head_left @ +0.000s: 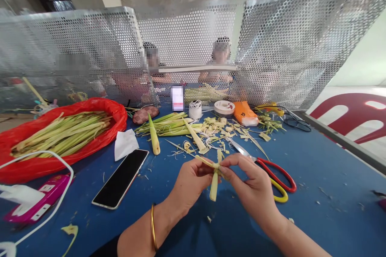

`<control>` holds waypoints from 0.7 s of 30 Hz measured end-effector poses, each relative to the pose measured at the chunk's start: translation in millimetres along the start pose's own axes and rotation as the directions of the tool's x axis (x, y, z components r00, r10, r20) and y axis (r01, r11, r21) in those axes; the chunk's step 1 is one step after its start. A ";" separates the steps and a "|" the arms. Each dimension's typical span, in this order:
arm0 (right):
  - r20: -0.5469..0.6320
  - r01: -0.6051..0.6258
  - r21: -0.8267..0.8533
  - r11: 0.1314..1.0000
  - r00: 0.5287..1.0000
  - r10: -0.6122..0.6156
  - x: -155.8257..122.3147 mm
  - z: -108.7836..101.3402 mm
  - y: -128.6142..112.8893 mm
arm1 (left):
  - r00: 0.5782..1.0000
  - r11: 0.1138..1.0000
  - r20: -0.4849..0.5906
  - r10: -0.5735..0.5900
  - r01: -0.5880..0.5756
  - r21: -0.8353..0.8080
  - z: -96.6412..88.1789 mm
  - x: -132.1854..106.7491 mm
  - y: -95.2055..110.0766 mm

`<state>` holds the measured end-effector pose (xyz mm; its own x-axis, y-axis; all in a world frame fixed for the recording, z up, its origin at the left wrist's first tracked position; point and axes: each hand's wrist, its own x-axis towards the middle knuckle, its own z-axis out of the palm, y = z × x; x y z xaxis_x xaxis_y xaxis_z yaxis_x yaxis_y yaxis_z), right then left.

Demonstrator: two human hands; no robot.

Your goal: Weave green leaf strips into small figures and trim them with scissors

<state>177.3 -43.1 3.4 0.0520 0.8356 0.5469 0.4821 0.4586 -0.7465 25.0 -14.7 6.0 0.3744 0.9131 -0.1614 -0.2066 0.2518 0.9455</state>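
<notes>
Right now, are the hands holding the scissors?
No, the left hand and right hand hold the pale green strips, and the scissors lie on the blue table.

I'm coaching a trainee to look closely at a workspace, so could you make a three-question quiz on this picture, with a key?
1. Which lies nearest the right hand: A) phone, B) scissors, C) red bag?
2. True or false: the left hand and right hand both touch the plant strips.
3. Fill in: the scissors have one red handle and one ____ handle.

Key: 1. B; 2. True; 3. yellow.
</notes>
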 end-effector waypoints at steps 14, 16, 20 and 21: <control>-0.024 0.123 -0.050 0.991 0.992 -0.125 1.3 -1.5 0.4 | 0.995 0.975 0.083 -0.048 0.065 -0.211 -2.2 -3.7 0.7; -0.021 0.122 -0.051 0.991 0.992 -0.124 0.7 -1.4 1.1 | 0.997 0.977 0.073 -0.040 0.054 -0.208 -2.3 -3.5 0.3; -0.013 0.116 -0.057 0.992 0.993 -0.117 -0.3 -1.1 2.2 | 0.998 0.976 0.052 -0.042 0.052 -0.211 -2.3 -4.0 -0.1; -0.013 0.116 -0.056 0.992 0.993 -0.117 -0.3 -1.0 2.1 | 0.998 0.976 0.051 -0.047 0.056 -0.211 -2.2 -4.3 0.1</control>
<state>179.3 -42.7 2.1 0.0061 0.7722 0.6353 0.5333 0.5349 -0.6553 21.3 -18.0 6.2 0.4292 0.8828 -0.1907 -0.3709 0.3648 0.8540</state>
